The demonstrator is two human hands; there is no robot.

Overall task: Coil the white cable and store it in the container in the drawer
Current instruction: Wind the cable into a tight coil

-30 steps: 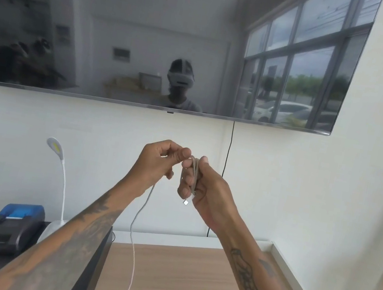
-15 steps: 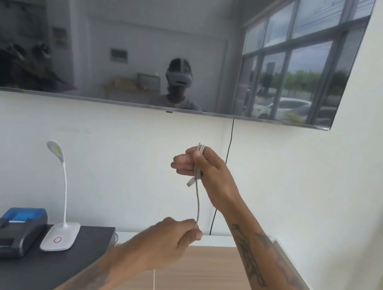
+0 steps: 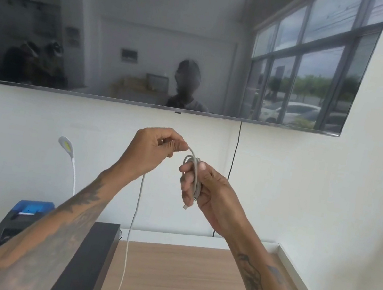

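Both hands are raised in front of the wall under the television. My right hand (image 3: 205, 190) pinches a small coil of the white cable (image 3: 194, 171), with several loops lying across its fingers and a plug end dangling below them. My left hand (image 3: 151, 150) sits just left of the coil and pinches the free run of the cable between thumb and fingers. From that hand the loose cable hangs straight down past the wooden surface and out of the bottom of the frame. No drawer or container is in view.
A wooden desktop (image 3: 174, 280) with a white raised rim (image 3: 301, 284) lies below. A black cabinet top (image 3: 89, 254) at left carries a blue and black printer (image 3: 18, 219) and a white gooseneck lamp (image 3: 68, 156). A wall television (image 3: 178, 40) hangs above, with a black cord (image 3: 234, 157) below it.
My left hand rose from low near the desk back up beside my right hand, bringing the cable with it. The coil in my right hand gained another loop.
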